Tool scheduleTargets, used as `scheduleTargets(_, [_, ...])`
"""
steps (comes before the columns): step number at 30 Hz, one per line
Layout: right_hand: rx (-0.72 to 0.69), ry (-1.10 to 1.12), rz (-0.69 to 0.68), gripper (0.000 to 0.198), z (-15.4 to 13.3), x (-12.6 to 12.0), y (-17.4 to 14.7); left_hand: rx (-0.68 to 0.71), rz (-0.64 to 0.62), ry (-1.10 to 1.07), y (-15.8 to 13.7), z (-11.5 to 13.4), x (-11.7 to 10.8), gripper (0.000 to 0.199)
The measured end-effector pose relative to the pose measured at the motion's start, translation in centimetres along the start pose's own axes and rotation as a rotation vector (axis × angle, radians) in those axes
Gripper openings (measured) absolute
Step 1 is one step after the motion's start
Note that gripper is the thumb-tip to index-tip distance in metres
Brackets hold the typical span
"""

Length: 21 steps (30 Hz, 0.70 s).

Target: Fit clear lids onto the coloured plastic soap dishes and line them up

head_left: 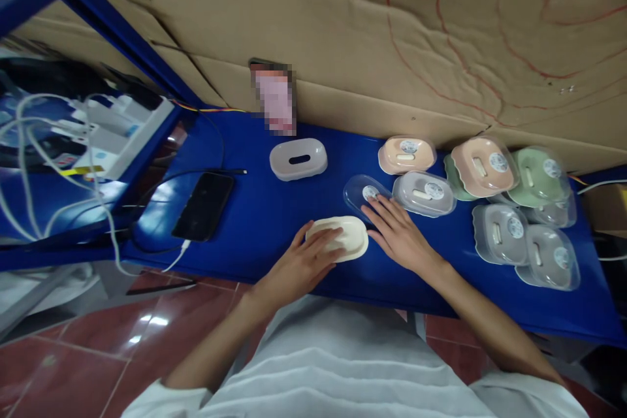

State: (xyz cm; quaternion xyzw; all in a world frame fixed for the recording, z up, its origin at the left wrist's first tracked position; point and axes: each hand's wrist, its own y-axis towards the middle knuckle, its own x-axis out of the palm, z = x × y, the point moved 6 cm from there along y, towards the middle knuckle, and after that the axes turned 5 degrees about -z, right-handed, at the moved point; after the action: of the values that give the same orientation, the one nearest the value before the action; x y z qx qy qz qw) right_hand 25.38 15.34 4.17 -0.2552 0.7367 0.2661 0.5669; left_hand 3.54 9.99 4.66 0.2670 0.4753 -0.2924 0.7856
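Resting flat on cream dish [343, 238]: left hand [304, 262] | right hand [399, 235] spread, touching clear lid [365, 193]

A pixelated patch [275, 99] hid whatever leaned at the far wall. The left hand [298, 264] covered the near left part of the cream dish [349, 237]. The right hand [399, 235] overlapped the clear lid [360, 191]. The round stickers' print was too small to read
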Motion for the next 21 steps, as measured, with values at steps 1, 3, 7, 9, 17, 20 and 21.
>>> scheduleTargets(1, [0.004,0.033,-0.005,0.066,0.4,0.2,0.3,0.004,0.007,-0.019,0.0,0.1,0.3,0.035])
scheduleTargets(3, [0.0,0.102,-0.012,0.063,1.1,0.4,1.0,0.012,0.025,-0.071,-0.1,0.0,0.6,0.045])
scheduleTargets(7, [-0.027,0.138,0.021,0.057,0.9,-0.7,2.2,-0.006,0.022,-0.211,0.1,-2.4,-1.1,0.071])
scheduleTargets(9, [-0.061,0.121,0.008,0.054,-0.4,-1.5,1.9,-0.087,0.083,-0.214,0.7,-5.1,-3.0,0.071])
scheduleTargets(17, [-0.157,0.077,-0.066,0.05,-5.1,0.7,-2.6,-0.437,0.131,0.191,1.5,-11.7,-4.8,0.04])
scheduleTargets(20, [-0.101,0.109,-0.035,0.056,-5.1,1.6,-3.3,-0.391,0.184,0.129,-0.2,-9.8,-4.0,0.028])
scheduleTargets(21, [-0.084,0.125,-0.019,0.058,-5.0,1.7,-3.4,-0.364,0.217,0.098,-0.9,-8.7,-3.9,0.025])
